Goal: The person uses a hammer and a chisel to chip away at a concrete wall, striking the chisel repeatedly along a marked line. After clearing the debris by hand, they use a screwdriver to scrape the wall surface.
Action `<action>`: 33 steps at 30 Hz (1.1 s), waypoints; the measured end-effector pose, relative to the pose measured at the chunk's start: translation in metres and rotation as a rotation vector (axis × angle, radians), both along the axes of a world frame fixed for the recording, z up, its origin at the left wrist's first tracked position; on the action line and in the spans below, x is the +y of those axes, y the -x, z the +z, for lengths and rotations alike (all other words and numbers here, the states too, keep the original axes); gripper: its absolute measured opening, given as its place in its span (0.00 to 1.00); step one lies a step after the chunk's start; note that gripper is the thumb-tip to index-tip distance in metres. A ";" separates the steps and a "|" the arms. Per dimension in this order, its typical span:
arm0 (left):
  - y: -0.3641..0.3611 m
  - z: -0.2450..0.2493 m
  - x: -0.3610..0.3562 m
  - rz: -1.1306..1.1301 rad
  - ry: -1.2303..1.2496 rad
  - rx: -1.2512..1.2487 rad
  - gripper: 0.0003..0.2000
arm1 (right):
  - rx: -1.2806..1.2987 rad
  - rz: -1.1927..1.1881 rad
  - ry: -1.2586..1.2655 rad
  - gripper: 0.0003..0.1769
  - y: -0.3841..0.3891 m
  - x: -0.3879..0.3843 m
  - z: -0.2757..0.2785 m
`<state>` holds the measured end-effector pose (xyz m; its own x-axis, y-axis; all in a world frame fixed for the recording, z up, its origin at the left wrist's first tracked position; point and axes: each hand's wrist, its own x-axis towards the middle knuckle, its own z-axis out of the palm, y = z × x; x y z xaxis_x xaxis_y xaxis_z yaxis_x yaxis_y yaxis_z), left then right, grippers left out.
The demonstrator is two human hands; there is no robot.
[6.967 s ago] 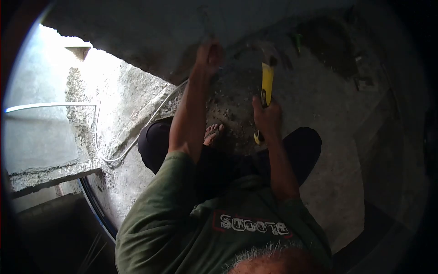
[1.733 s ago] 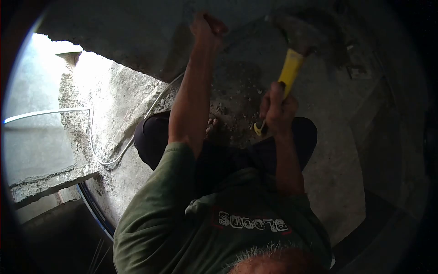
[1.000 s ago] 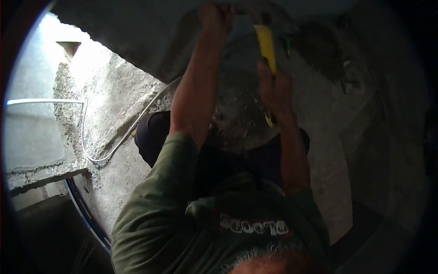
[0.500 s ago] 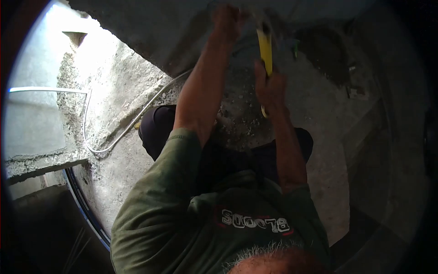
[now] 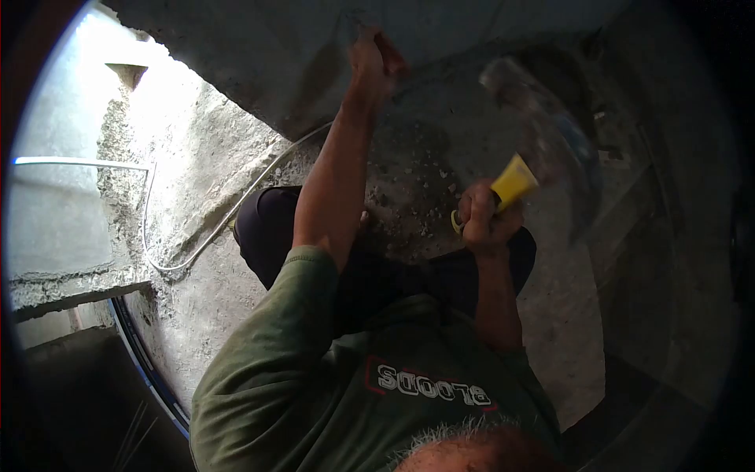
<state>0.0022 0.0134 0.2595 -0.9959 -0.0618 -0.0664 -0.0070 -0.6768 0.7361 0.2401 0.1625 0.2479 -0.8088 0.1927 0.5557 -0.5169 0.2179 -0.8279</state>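
Observation:
My right hand [image 5: 489, 220] is wrapped round the yellow-and-black handle of a hammer [image 5: 515, 179]. The hammer's head end is smeared by motion, up and to the right of the hand. Stretched far forward, my left hand [image 5: 373, 63] is closed close to the dark concrete wall [image 5: 259, 47]. What its fingers hold is too dark and blurred to make out. Between and below the hands, broken rubble [image 5: 417, 197] lies on the floor in front of my knees.
A pale cable [image 5: 236, 208] loops over the rough, brightly lit concrete at the left. Below it are a broken concrete edge [image 5: 79, 295] and a dark blue-edged pipe or strip [image 5: 145, 362]. My bent knees flank the rubble.
The hammer has swung back from near my left hand, down and to the right, its handle now tilted. My left hand has shifted slightly left and stays by the wall.

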 end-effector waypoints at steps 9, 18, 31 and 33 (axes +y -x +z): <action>0.010 0.011 0.001 -0.042 -0.141 -0.006 0.12 | -0.016 -0.050 0.173 0.21 -0.012 0.008 0.039; 0.015 0.027 0.012 -0.067 -0.093 0.046 0.22 | 0.938 0.103 0.430 0.37 -0.007 0.012 0.120; 0.029 0.022 0.000 -0.008 -0.087 -0.025 0.18 | 0.180 -0.087 0.229 0.27 0.026 0.008 0.072; 0.024 0.021 -0.002 -0.049 -0.065 -0.093 0.21 | 0.537 -0.143 0.383 0.31 0.022 0.009 0.112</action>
<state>-0.0215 0.0111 0.2809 -0.9869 -0.0054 -0.1614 -0.1081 -0.7202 0.6853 0.2182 0.1716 0.3600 -0.3918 0.5407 0.7444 -0.8660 0.0565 -0.4968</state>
